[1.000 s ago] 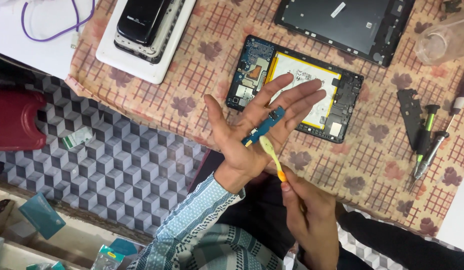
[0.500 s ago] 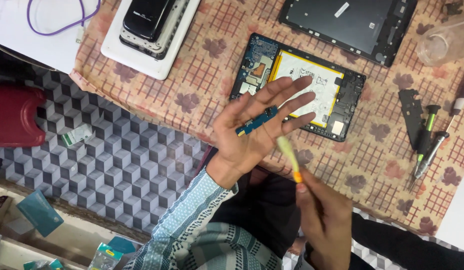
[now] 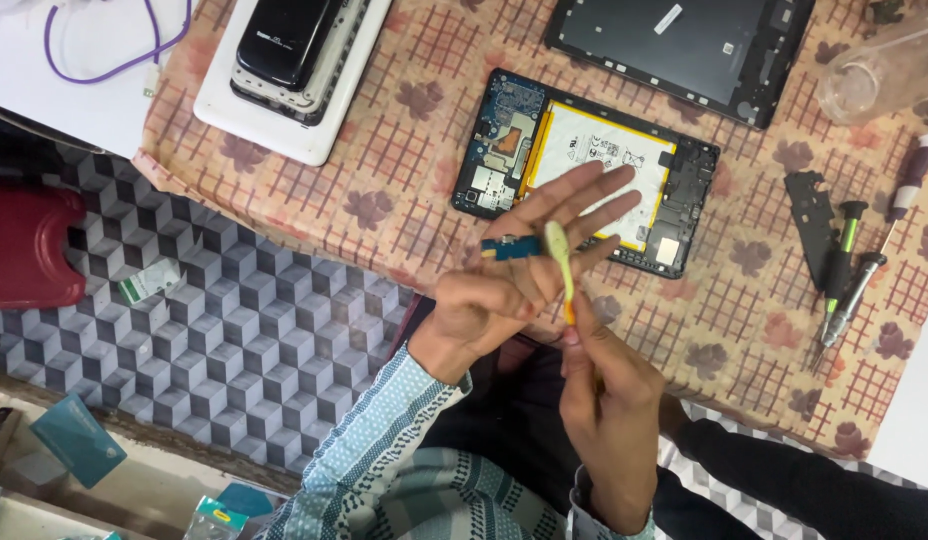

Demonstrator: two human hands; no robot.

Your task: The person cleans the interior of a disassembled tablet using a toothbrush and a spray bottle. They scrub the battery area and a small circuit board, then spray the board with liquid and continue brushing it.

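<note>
The small blue circuit board (image 3: pixel 511 247) is best kept flat on the steadied palm while light strokes are made with the brush head. Nearest, the toothbrush (image 3: pixel 558 265) is pinched by the closed right hand (image 3: pixel 609 400). At 11 o'clock, the board is rested on the open left hand (image 3: pixel 514 285). Beyond, at 12 o'clock, the opened tablet (image 3: pixel 584 170) is laid on the patterned cloth (image 3: pixel 404 220).
</note>
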